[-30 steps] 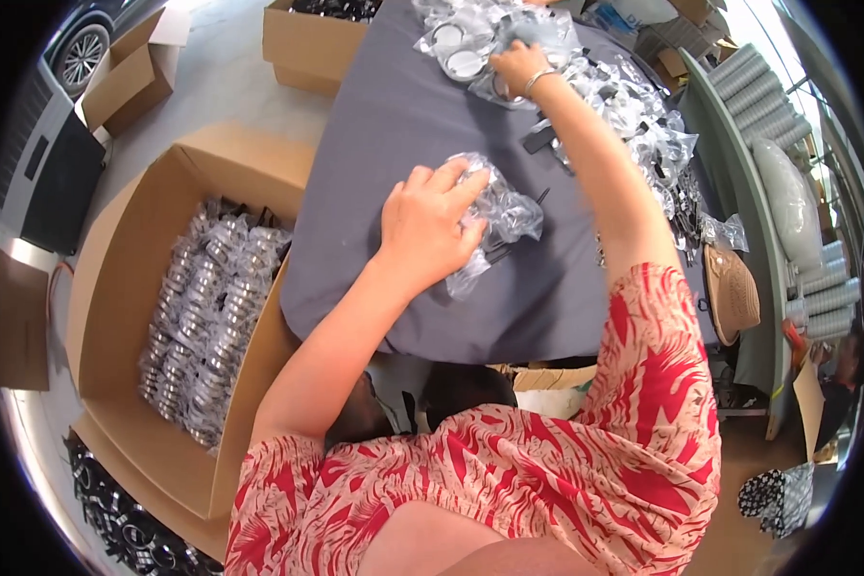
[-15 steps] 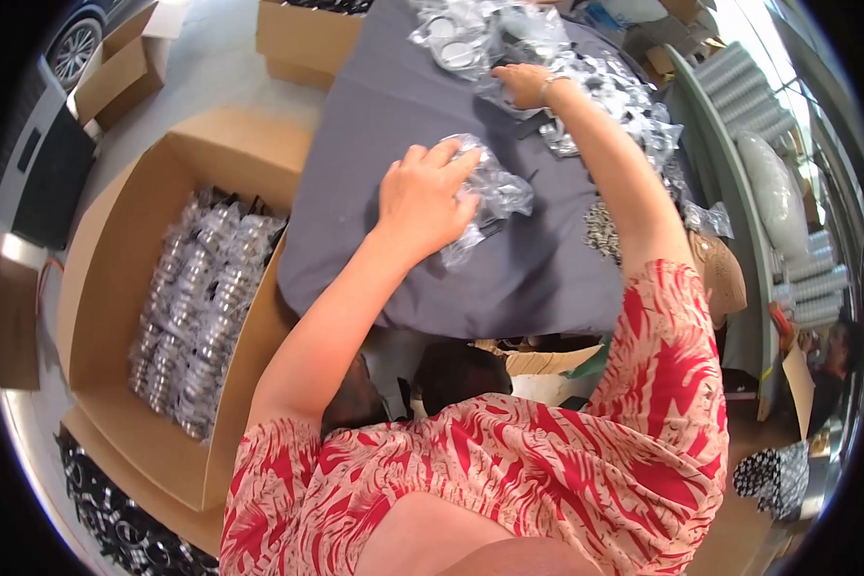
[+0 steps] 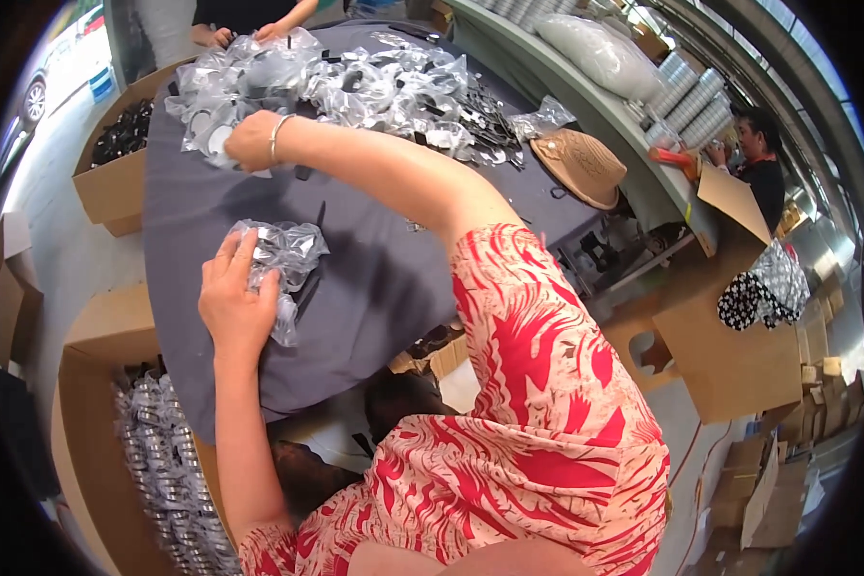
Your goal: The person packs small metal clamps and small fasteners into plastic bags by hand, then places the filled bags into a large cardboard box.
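My left hand (image 3: 238, 293) lies over a crumpled clear plastic bag (image 3: 293, 245) with metal and black parts inside, its fingers curled round the bag's left side. A thin black strip sticks out beside this bag on the grey cloth. Farther off, my right hand (image 3: 252, 142), with a bracelet at the wrist, is at the near left edge of a heap of bagged parts (image 3: 384, 91). Its fingers bend down against a bag that shows a round pale disc (image 3: 219, 139). Those fingertips are partly hidden, so their hold on the bag is unclear.
A grey-clothed table (image 3: 187, 206) bears the heap, loose black strips (image 3: 490, 120) and a tan hat (image 3: 581, 165). Left stands a carton (image 3: 86, 346) with rows of wrapped parts. Another person's hands (image 3: 276, 31) work at the far edge; a second person (image 3: 763, 158) is right.
The view has swung to the right, so the table sits farther left. My right hand has moved leftward along the heap; my left hand stays on its bag.
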### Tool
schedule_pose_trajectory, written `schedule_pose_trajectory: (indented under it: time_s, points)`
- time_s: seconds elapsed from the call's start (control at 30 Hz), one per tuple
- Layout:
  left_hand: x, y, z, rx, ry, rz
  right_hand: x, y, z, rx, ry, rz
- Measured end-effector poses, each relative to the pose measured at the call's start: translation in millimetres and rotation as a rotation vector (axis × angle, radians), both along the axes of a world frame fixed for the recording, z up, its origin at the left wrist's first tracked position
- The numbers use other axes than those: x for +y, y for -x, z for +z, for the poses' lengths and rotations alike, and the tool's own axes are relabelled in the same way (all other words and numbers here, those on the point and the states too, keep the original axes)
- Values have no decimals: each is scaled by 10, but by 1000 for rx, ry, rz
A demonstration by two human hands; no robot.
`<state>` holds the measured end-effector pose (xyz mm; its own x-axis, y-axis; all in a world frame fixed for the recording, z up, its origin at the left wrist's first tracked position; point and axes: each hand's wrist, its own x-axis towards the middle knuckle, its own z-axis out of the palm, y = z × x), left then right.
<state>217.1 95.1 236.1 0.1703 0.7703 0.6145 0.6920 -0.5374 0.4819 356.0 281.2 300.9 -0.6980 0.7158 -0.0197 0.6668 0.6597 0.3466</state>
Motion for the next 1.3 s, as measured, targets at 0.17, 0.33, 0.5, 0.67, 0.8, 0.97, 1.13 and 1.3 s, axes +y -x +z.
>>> schedule_pose_trajectory:
  time_s: [0.17,0.33,0.5,0.67,0.8,0.97,1.13,1.3]
  points:
    - [-46,-68,35,11,-12,-27,-681,-35,-130,444,206,-282]
    - [-86,12,-32,24,12,-3,-677,-98,-667,836,497,-370]
    - [-56,38,7,51,-55,16,-966,-294,-178,872,998,-396]
    - [22,-1,-10,-12,6,46,-854,-400,-344,1042,1360,-383]
    - [-48,-148,43,-112,-62,82,-995,-459,-340,985,1090,-349]
    - [-215,11,-8,42,81,187,-892,-165,-749,955,844,-144]
    - [-312,-108,330,304,311,281,-856,-240,-570,727,818,-87]
    - [-293,-52,289,387,400,260,-729,-204,-497,631,1047,-114]
